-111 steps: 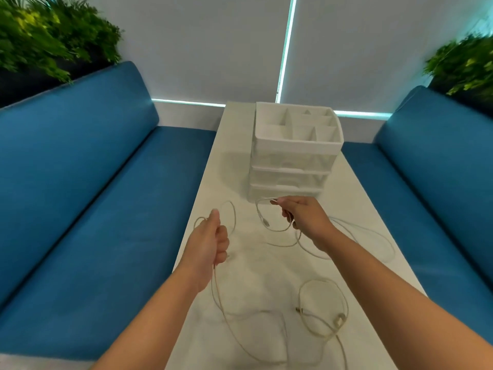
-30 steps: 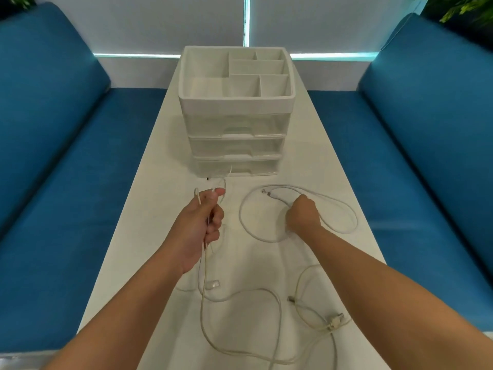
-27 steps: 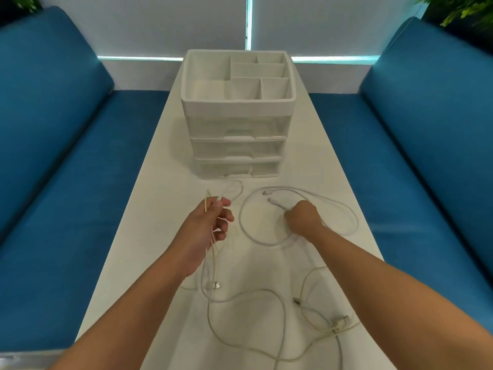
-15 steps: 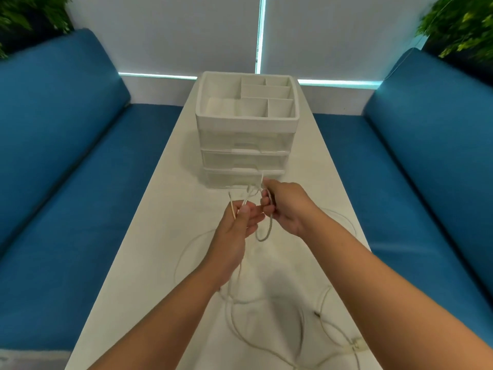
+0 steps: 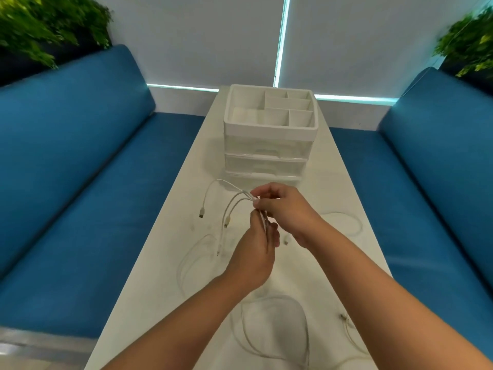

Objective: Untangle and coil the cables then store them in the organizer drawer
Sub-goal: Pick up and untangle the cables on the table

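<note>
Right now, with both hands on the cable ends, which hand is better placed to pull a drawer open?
Right, probably. The right hand is nearest the organizer; the left hand sits lower, gripping the cables.

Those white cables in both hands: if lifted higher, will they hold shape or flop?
Probably flop: the white cables arch from the right hand and their plug ends droop. Likely light, since a fingertip pinch carries them. Loops on the table may drag along.

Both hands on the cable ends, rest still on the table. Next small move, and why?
Probably draw the left hand down the strands away from the right hand, to start freeing one cable. Both hands pinch the white cables together, connector ends dangle loose, and tangled loops lie on the table. The organizer drawers look shut.
</note>
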Motion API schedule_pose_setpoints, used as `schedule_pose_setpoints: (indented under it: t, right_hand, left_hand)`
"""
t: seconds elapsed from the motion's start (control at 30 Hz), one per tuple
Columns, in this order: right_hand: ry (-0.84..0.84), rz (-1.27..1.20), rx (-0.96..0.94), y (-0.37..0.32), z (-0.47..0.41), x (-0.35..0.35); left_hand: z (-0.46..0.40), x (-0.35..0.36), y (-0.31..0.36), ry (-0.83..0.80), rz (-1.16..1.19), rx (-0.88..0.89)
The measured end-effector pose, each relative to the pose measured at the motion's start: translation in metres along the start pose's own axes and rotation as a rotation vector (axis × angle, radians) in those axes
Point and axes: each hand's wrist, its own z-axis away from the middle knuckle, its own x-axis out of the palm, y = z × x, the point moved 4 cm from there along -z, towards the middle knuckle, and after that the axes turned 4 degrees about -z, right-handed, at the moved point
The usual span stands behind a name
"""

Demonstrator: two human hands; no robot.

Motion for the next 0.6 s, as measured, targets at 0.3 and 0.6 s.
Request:
schedule_pose_setpoints:
  t: [0.3,0.6]
  right_hand:
    - [-0.101,0.520,0.156,0.004,0.000,0.017]
    - [-0.075,0.230,0.058,0.008,-0.001,0.019]
  left_hand:
    - [0.017,0.007,-0.019,-0.129,-0.422,0.023]
    - [0.002,-0.013,-0.034,-0.307,0.428,-0.189]
